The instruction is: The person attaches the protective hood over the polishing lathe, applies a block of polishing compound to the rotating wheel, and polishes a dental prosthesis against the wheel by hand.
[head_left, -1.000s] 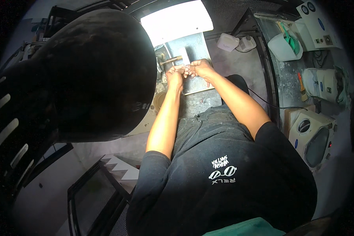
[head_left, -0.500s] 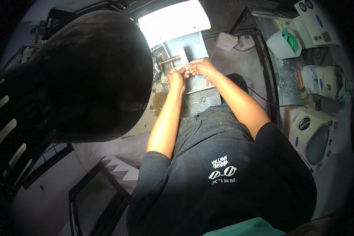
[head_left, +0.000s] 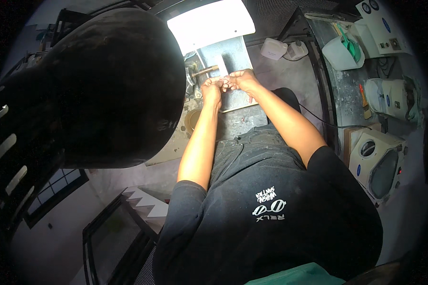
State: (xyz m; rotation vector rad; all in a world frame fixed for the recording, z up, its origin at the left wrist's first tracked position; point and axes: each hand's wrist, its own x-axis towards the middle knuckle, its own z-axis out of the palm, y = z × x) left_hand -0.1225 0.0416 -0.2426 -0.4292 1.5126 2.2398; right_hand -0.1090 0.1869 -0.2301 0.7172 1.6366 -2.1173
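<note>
Meeting near white wheel (head_left: 222, 66): left hand (head_left: 211, 89), right hand (head_left: 243, 80) | fingers bunched close, cannot tell what they clamp | wheel on spindle (head_left: 204, 71), left of right hand

Blown-out white panel (head_left: 211, 23), dim surroundings, black fisheye rim.

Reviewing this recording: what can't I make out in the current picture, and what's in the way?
All in the head view:
Whether the fingers of the left hand and right hand hold something: too small, and the fingers cover it.
Left end of the metal machine: behind the black lamp shade.
Right side of the brown bowl: behind the left forearm.
Rest of the green cloth: cut off by the lower edge.
</note>
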